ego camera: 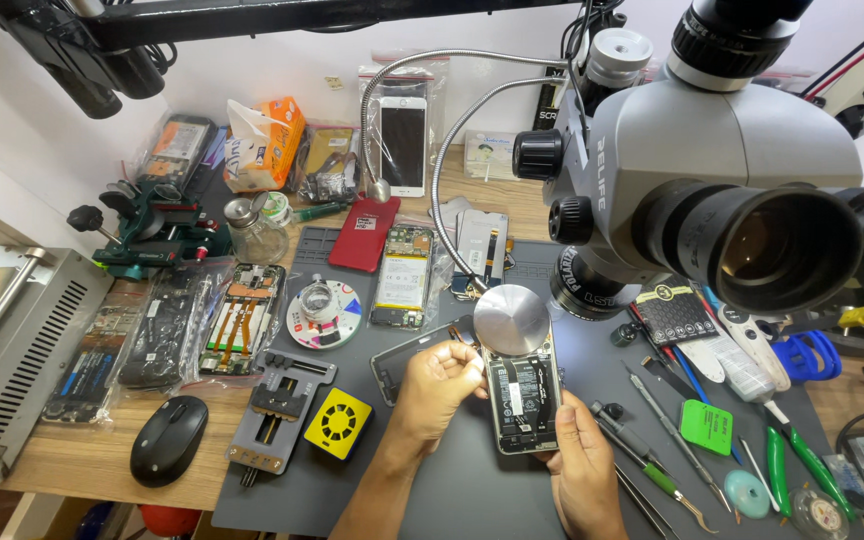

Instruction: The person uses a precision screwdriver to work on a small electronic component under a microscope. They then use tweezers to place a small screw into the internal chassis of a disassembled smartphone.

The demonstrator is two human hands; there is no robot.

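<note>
At the far left of the wooden counter (92, 462) stands a grey metal box with vent slots (12, 360), and just in front of it lies a black computer mouse (168, 438). Next to the mouse, on the dark grey work mat (472, 490), sit a grey metal clamp fixture (277, 408) and a small square yellow fan (337, 424). Behind them lie an opened phone with orange ribbon cables (242, 318), a round disc with a small clear dish on it (324, 313) and another opened phone showing a pale yellow battery (402, 277), with a red phone cover (364, 232) further back. Near the middle, the person's left hand (435, 388) is curled, its fingertips pinched close together at the upper left edge of an opened smartphone with exposed black battery and circuit board (523, 393); whether something small sits between the fingertips cannot be told. The right hand (580, 458) cradles the lower right side of that phone from below, holding it just above the mat. A round silver metal disc (512, 319) rests at the phone's top end. To the right lie thin metal tweezers and picks (652, 455), a green plastic square card (706, 427) and green-handled screwdrivers (802, 460), below the large grey microscope head (712, 170).
</note>
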